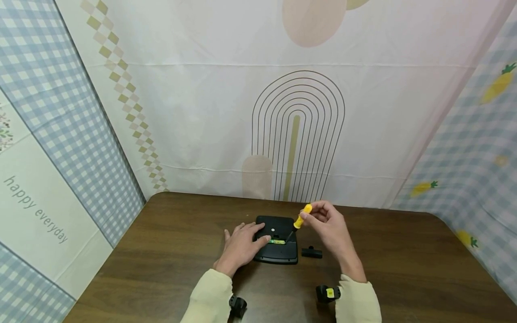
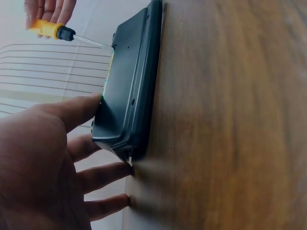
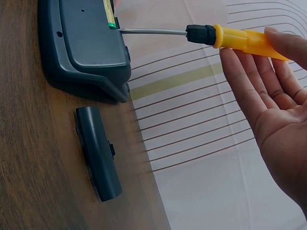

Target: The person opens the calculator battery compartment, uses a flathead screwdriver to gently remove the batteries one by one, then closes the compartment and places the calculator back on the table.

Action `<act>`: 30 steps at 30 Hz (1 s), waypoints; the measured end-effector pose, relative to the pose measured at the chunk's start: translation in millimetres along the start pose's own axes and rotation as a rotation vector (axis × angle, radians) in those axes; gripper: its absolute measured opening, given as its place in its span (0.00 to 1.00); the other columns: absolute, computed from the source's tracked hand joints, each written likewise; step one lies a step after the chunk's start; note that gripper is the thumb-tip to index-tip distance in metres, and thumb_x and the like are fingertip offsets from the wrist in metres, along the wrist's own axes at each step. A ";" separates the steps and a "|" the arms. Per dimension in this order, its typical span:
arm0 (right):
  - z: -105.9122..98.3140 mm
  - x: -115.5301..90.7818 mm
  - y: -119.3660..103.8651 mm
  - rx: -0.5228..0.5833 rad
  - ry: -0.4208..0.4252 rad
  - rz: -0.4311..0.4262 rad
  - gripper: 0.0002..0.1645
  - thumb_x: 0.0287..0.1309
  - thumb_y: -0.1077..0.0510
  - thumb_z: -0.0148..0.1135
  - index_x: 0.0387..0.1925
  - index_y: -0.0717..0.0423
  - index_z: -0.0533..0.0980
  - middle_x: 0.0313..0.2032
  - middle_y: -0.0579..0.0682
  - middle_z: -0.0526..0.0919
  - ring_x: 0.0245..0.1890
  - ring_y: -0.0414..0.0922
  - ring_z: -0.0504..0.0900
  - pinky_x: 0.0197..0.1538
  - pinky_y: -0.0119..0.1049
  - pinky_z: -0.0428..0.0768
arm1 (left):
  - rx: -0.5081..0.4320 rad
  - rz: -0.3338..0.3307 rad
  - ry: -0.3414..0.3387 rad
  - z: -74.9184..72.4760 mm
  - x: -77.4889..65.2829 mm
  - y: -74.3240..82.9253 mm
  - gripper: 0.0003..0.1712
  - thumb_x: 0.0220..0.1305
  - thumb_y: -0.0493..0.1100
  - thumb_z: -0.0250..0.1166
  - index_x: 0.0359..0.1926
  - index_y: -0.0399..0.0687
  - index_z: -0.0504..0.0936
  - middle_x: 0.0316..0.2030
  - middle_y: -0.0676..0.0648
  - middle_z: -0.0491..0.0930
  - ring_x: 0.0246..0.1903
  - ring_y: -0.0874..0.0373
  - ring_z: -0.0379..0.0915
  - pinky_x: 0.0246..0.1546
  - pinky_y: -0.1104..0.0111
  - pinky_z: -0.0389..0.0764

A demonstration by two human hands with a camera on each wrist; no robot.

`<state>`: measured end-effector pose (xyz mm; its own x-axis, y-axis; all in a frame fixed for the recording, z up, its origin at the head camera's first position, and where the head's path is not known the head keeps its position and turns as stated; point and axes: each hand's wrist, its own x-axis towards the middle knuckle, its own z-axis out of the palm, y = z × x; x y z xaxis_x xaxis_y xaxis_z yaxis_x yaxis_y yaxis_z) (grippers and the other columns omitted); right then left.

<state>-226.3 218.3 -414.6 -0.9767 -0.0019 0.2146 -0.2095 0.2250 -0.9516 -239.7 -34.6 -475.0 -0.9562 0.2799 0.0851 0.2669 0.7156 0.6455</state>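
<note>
A black device that looks like a calculator (image 1: 276, 255) lies back side up on the table, its battery slot uncovered. Inside the slot sits a thin green-and-yellow battery (image 1: 277, 242). My left hand (image 1: 241, 246) rests at the device's left side with fingers spread, the thumb tip at the battery's left end. A yellow-handled screwdriver (image 3: 240, 39) is pinched between the thumb and fingers of my right hand (image 1: 330, 226). Its metal shaft slants down, the tip at the battery's right end. In the right wrist view, the black battery cover (image 3: 98, 153) lies apart from the device.
The brown wooden table (image 1: 161, 251) reaches back to a white patterned curtain (image 1: 202, 112). Checked blue cloth (image 1: 464, 166) hangs at both sides. A black wrist camera (image 1: 238, 306) is strapped to each wrist over pale yellow sleeves.
</note>
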 end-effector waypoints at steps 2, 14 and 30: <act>0.3 0.4 0.5 -0.024 -0.007 0.002 0.18 0.70 0.61 0.71 0.54 0.66 0.74 0.47 0.62 0.84 0.42 0.46 0.87 0.47 0.32 0.86 | -0.001 -0.002 -0.001 -0.2 -0.2 0.2 0.31 0.76 0.59 0.63 0.72 0.50 0.80 0.72 0.38 0.73 0.75 0.32 0.60 0.67 0.20 0.40; -6.8 0.6 1.7 -0.055 -0.042 0.025 0.17 0.70 0.63 0.70 0.51 0.67 0.73 0.47 0.63 0.84 0.43 0.51 0.89 0.47 0.33 0.87 | 0.014 0.006 -0.009 -0.3 0.7 -1.6 0.32 0.76 0.61 0.62 0.72 0.51 0.80 0.72 0.38 0.74 0.75 0.32 0.59 0.67 0.20 0.41; -18.1 -0.4 24.3 0.158 0.013 0.119 0.22 0.73 0.62 0.68 0.55 0.70 0.67 0.52 0.65 0.82 0.45 0.44 0.89 0.55 0.48 0.85 | -0.007 -0.012 -0.020 -0.5 0.3 -2.4 0.33 0.77 0.61 0.62 0.73 0.51 0.79 0.73 0.39 0.72 0.76 0.32 0.57 0.69 0.22 0.39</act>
<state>-230.1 241.4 -433.8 -0.9945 0.0284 0.1003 -0.0983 0.0673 -0.9929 -240.7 -36.7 -476.2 -0.9568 0.2841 0.0616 0.2543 0.7149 0.6514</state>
